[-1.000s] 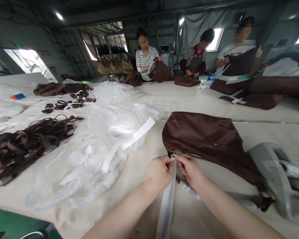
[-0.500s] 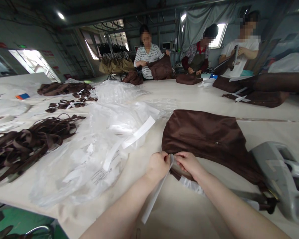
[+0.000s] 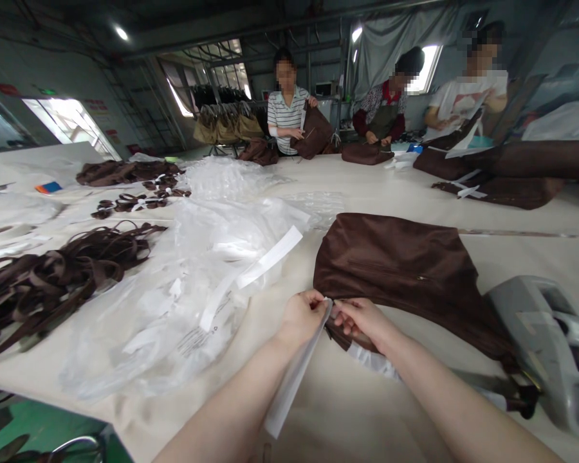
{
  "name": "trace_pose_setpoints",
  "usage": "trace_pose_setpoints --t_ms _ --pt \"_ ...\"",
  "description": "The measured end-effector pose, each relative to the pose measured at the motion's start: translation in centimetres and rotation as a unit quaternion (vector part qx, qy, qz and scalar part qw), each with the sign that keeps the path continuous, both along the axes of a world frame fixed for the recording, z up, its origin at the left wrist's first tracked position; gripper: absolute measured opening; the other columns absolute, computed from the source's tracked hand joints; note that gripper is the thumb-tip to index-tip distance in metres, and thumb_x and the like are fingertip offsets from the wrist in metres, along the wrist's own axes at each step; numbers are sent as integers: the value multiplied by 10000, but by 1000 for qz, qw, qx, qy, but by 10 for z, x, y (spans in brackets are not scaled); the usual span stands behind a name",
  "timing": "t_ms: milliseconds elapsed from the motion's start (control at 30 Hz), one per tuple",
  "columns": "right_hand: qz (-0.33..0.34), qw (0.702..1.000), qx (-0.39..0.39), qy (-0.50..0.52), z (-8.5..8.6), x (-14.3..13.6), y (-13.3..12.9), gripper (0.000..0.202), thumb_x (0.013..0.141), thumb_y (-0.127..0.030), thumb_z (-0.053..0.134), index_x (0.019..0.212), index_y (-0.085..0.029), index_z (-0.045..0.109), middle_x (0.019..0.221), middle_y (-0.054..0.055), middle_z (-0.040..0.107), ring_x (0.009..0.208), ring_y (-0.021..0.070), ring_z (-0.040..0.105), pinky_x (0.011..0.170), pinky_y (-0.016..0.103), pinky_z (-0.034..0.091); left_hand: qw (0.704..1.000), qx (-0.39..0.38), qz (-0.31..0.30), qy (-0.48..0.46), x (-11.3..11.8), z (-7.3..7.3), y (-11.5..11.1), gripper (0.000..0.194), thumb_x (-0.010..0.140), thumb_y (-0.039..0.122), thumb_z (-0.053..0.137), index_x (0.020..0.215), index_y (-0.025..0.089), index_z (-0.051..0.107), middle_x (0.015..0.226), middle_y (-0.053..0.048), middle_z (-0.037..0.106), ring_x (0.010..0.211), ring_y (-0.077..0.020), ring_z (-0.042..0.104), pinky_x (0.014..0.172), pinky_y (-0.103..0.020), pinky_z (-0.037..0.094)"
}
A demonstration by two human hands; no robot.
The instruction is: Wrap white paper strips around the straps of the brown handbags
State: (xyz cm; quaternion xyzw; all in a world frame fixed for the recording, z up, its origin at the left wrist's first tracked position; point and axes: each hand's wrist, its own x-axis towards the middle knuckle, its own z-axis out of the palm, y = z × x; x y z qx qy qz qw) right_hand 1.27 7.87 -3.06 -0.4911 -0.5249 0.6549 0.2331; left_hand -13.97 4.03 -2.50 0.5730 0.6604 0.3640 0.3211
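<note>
A dark brown bag [image 3: 395, 257] lies flat on the table just beyond my hands, a small zipper pull showing on its front. My left hand [image 3: 303, 316] is closed in a pinch on the upper end of a white strip [image 3: 294, 379], which hangs down toward me between my forearms. Close beside it, my right hand [image 3: 361, 321] is also pinched. A tiny pale bit shows at its fingertips, too small to name. Under the right hand runs a brown strap [image 3: 338, 339], part of it covered by white wrapping [image 3: 372, 360].
A grey tape dispenser [image 3: 535, 347] stands at right. Crumpled clear plastic bags [image 3: 159, 321] and another white strip [image 3: 270, 257] lie left, beyond them a heap of brown straps [image 3: 62, 276]. Across the table, three people handle brown bags [image 3: 367, 153].
My hands have shifted slightly left, and the right fingers have drawn a little apart from the strip's top. The strip's lower end has swung left. The bag has stayed in place.
</note>
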Motion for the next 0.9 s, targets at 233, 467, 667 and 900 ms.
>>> trace_pose_setpoints --t_ms 233,467,667,900 --pt "0 1000 26 -14 -2 -5 1 162 795 -277 571 730 -143 632 667 20 654 419 57 495 362 174 257 992 13 19 124 2 2 1 120 776 228 522 740 181 626 657 -1 633 577 -114 556 539 -217 368" --pt "-26 999 37 7 -2 -7 1 130 713 -267 599 657 -153 628 550 -15 585 417 67 456 382 193 263 938 32 1 346 23 26 -21 145 858 202 425 855 182 568 789 -67 625 731 -202 605 639 -286 405" --pt "-60 997 9 54 -4 -4 2 83 655 -233 603 624 -158 617 507 -24 553 410 67 413 399 200 260 898 22 -52 437 46 31 -34 339 853 96 406 1163 99 542 962 -147 620 913 -251 596 731 -313 445" --pt "-70 993 9 91 -4 1 0 237 663 -366 658 576 -161 577 521 -11 545 433 76 424 416 211 274 931 59 -44 357 38 27 -31 313 813 101 486 1112 162 556 971 -95 637 949 -235 580 800 -320 450"
